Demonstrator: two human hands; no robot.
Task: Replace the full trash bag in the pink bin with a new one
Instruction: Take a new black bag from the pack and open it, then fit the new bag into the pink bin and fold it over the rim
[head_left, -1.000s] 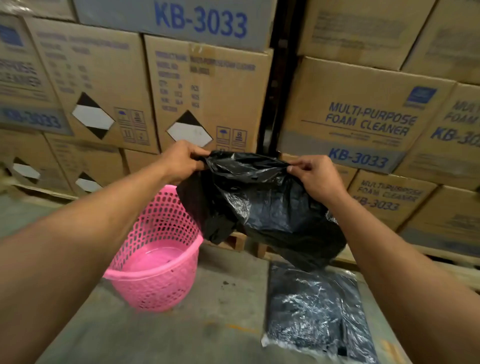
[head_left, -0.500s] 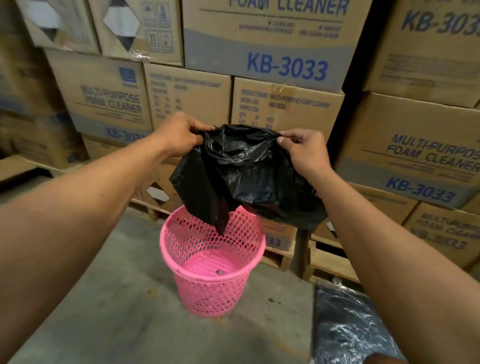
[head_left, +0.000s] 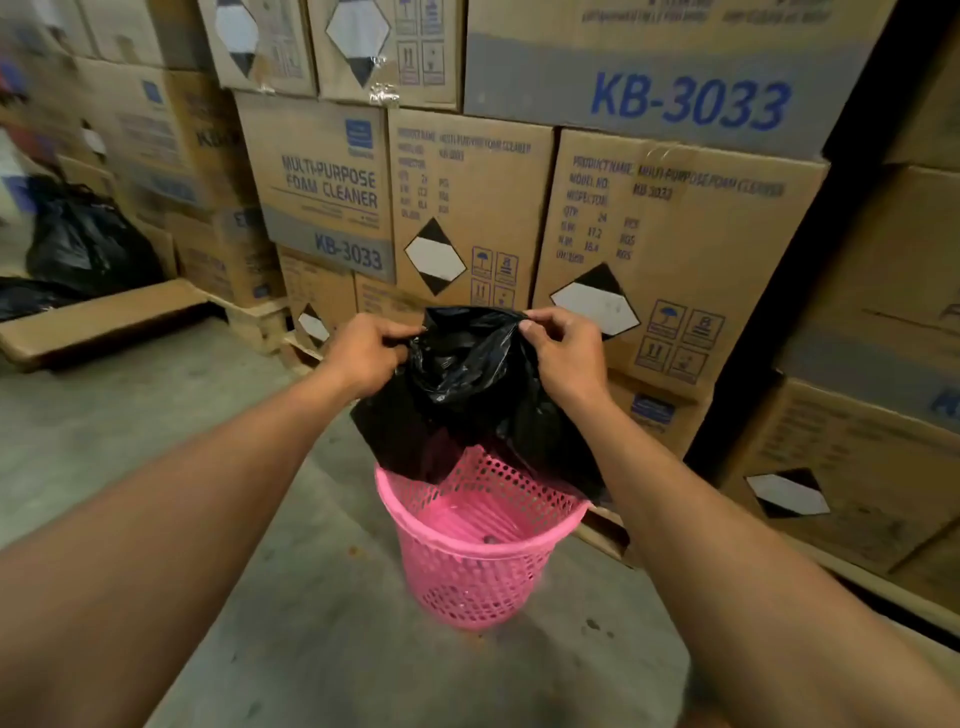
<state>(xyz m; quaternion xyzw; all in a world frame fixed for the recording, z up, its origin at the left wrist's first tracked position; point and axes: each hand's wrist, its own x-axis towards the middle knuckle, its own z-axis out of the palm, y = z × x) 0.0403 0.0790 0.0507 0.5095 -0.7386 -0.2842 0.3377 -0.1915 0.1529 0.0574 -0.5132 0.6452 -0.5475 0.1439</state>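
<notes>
The pink perforated bin (head_left: 475, 577) stands upright on the concrete floor, unlined, with a small dark bit on its bottom. Above it hangs a new black trash bag (head_left: 462, 410); its lower end dips behind the bin's far rim. My left hand (head_left: 371, 353) grips the bag's top edge on the left. My right hand (head_left: 563, 353) pinches the top edge on the right. The bag's mouth is partly spread between both hands.
Stacked cardboard boxes (head_left: 670, 249) on wooden pallets form a wall right behind the bin. A full, tied black trash bag (head_left: 88, 244) sits at the far left on a flat cardboard piece (head_left: 109, 317). Concrete floor (head_left: 332, 639) lies around the bin.
The view has swung left, so the bin now sits centred under the bag. Both hands have lowered the bag toward the bin's rim. The plastic pack on the floor has left the view.
</notes>
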